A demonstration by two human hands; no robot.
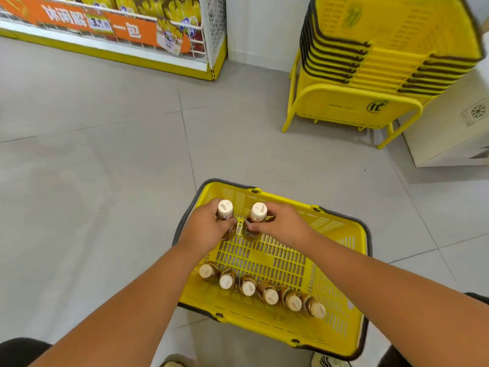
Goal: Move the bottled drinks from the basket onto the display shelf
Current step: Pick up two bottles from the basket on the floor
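Along the basket's (341,324) near edge six bottles (264,288) stand in a row. Toward its far edge, the left hand (205,229) grips one upright bottle (225,211) and the right hand (284,227) another (258,212), fingers curled round each. The display shelf (111,53) lies far-left, well apart, likeliest destination.

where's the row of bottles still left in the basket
In the head view, six bottles stand in a row along the near side of the yellow basket, below the two hands.
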